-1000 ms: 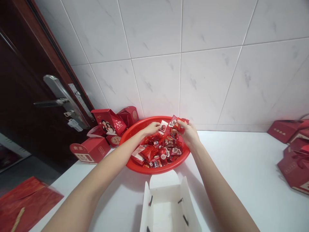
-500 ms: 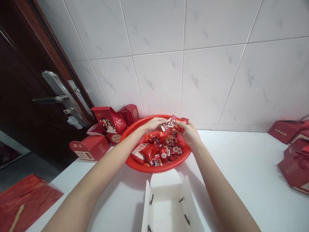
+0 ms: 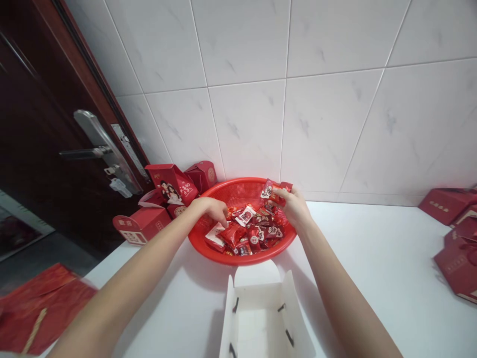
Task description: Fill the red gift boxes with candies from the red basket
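Note:
A red plastic basket [image 3: 238, 184] with a perforated wall holds several wrapped candies [image 3: 231, 233]. Over its left part, my left hand [image 3: 215, 209] reaches down with fingers curled together; whatever its fingertips grip, if anything, is hidden. My right hand [image 3: 292, 203] is closed around several red candy packets [image 3: 269, 190] above the basket's right rim. On top of the pile lies a white-and-red packet [image 3: 246, 216]. In front of the basket stands an open white box [image 3: 257, 318] with its flaps up, nothing visible inside.
Red gift boxes [image 3: 171, 184] stand left of the basket against the tiled wall. More red boxes [image 3: 456, 263] sit at the far right. A red bag [image 3: 44, 308] is at the lower left, below a dark door with a metal handle [image 3: 108, 149].
My left hand has moved left and down into the basket, away from my right hand. The white-and-red packet now lies on the pile. My right hand still holds its packets.

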### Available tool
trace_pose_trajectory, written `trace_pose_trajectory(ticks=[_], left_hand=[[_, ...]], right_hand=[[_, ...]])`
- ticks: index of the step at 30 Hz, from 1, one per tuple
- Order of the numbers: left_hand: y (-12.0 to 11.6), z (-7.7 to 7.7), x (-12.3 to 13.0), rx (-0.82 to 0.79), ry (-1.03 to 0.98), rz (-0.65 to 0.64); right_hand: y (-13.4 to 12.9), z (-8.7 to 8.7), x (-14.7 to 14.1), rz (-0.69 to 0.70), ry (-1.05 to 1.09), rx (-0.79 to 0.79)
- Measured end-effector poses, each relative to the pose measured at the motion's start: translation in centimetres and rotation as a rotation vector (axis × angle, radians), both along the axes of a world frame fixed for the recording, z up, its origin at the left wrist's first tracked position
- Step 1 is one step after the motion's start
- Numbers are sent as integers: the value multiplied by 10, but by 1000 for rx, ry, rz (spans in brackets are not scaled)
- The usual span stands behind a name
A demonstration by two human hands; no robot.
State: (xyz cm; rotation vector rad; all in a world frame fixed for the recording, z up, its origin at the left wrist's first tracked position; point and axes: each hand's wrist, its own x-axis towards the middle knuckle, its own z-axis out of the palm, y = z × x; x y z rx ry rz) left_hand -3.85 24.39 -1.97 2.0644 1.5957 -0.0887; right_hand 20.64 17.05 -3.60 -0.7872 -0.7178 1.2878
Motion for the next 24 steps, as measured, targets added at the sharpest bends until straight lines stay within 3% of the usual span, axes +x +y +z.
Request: trace_pose_trajectory(ticks=[3, 7, 11, 14, 24], left_hand=[[-12, -9, -2, -68, -93, -49], [-20, -11, 10, -37, -447, -101], [-20, -3, 21, 161, -779, 31], [-22, 3, 27, 176, -951, 136], [-39, 7, 48, 278, -1070, 213]], right_hand=[[0, -1, 0, 8, -3, 13], [0, -2, 0, 16, -6, 18], [0, -1, 0, 28, 1, 23], [0, 0, 0, 35, 22, 14], [-2, -2, 4, 153, -70, 63]])
